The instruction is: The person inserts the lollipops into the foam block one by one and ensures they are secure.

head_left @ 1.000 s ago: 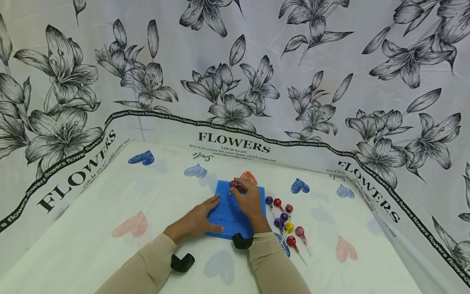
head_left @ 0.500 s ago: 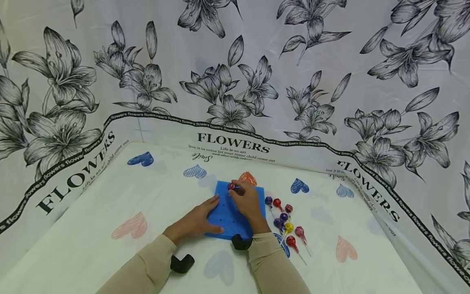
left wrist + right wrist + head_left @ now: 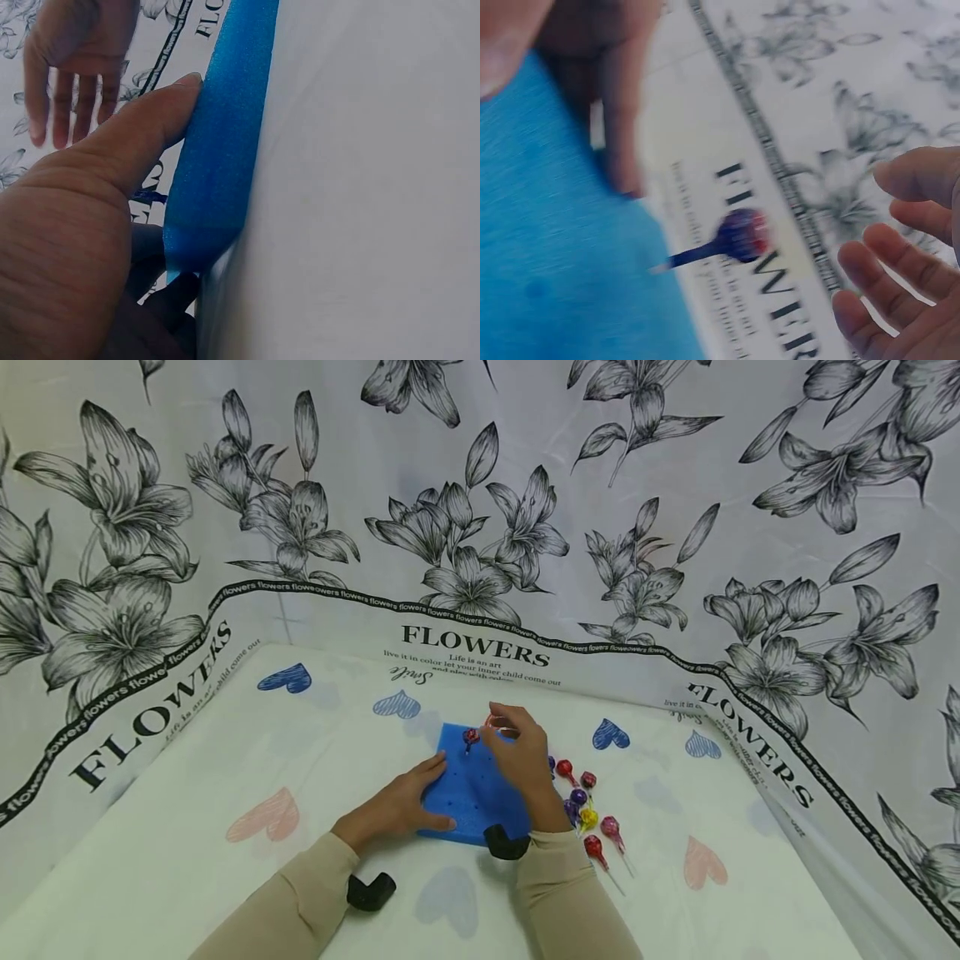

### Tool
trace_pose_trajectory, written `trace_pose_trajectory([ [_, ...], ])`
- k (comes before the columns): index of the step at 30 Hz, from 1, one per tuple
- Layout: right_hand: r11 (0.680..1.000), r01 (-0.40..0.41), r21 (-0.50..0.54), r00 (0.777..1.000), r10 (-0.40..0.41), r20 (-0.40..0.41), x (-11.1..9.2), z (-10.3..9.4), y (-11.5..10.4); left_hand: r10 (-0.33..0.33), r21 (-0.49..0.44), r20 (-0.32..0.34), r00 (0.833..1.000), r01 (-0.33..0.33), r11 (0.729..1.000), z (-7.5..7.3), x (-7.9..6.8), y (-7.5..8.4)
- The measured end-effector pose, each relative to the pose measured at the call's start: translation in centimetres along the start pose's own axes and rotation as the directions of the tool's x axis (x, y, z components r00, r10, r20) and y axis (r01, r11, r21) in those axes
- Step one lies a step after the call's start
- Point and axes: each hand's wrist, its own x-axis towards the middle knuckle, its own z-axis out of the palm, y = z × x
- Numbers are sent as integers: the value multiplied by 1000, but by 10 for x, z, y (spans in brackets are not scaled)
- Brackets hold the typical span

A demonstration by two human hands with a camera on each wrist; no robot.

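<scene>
A blue foam block dotted with small holes lies on the table, ahead of the person. My left hand grips its left side, the thumb at the near edge and the fingers along the side. In the left wrist view, the thumb presses the block's edge. A lollipop in a red and dark blue wrapper stands upright on its stick near the far left corner. In the right wrist view, the lollipop has nothing touching it. My right hand hovers just right of it, fingers loosely bent and holding nothing.
Several wrapped lollipops, red, purple, yellow and pink, lie loose right of the block, partly behind the right forearm. Black devices sit at both wrists. A flower-printed curtain rises behind the heart-patterned tablecloth.
The lollipop went down a little in the right hand's pinch. The right hand then let go and moved up and right, leaving the lollipop standing. The left hand stays in place.
</scene>
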Motion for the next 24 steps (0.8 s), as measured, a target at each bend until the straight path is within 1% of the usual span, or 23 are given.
trace_pose_trajectory([
  [1,1000,4,14,1000,-4,-9,1,-3,-6,-1,-2,1,1000,1,1000,0,0,0],
  [5,998,42,38,999,-41,-28,3,-18,-41,-16,-9,7,1000,17,1000,-1,0,2],
  [8,996,80,28,996,-79,-30,4,-30,-69,-23,-5,10,1000,23,1000,-1,0,2],
  [12,992,129,19,991,-128,-45,5,-45,-86,-21,-1,3,1000,21,1000,0,2,1],
  [16,987,156,26,985,-154,-84,4,-60,-89,-22,-10,5,1000,22,1000,0,2,1],
  [19,984,175,15,977,-172,-129,3,-73,-83,-17,-12,9,1000,17,1000,-1,2,2],
  [24,975,222,6,951,-215,-222,0,-99,-73,-6,-12,10,1000,6,1000,0,1,1],
])
